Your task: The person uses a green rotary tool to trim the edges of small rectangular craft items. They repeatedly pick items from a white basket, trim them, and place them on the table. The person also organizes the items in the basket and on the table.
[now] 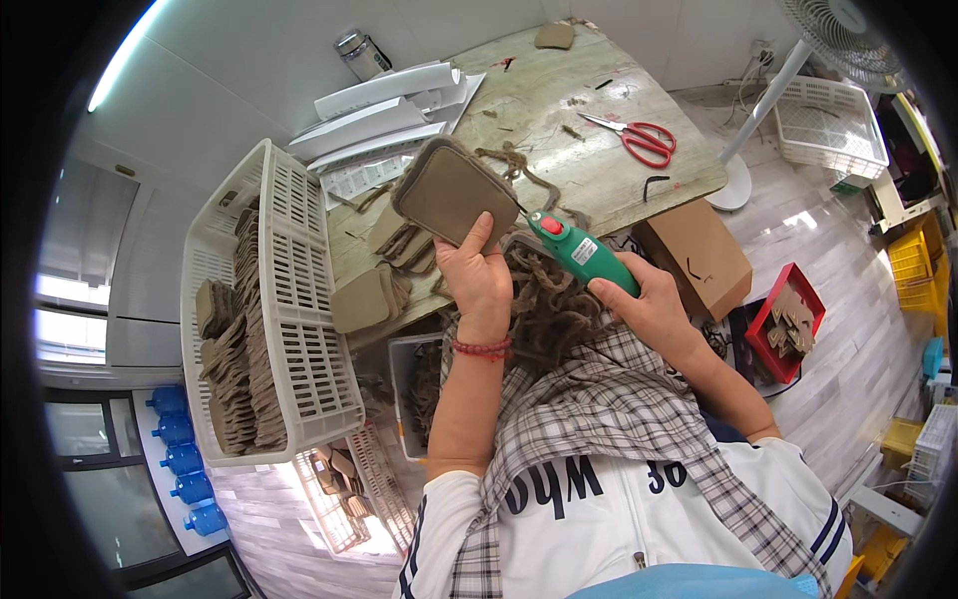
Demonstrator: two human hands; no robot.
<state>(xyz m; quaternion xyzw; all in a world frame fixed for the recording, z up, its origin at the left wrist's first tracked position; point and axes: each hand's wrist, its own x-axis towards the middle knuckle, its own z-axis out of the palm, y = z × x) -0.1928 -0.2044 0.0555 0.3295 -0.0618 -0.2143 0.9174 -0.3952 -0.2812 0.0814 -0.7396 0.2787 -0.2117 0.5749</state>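
Left hand [475, 275]: grips one brown padded piece [454, 195], 12 o'clock of centre, thumb on top. Right hand [646, 307]: wraps one green handheld tool [582, 255], 2 o'clock, tip near piece's edge. White crate [309, 309]: 9 o'clock.

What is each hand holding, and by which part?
The left hand holds a tan pad by its near edge; the right hand holds a green tool by its rear end.

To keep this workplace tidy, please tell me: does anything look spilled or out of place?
Yes: fuzzy brown strips lie tangled near the green plastic handheld tool, and a small bent black strip lies on the pale tabletop. Such loose scraps look untidy, unlike the brown pads stacked in the white plastic basket.
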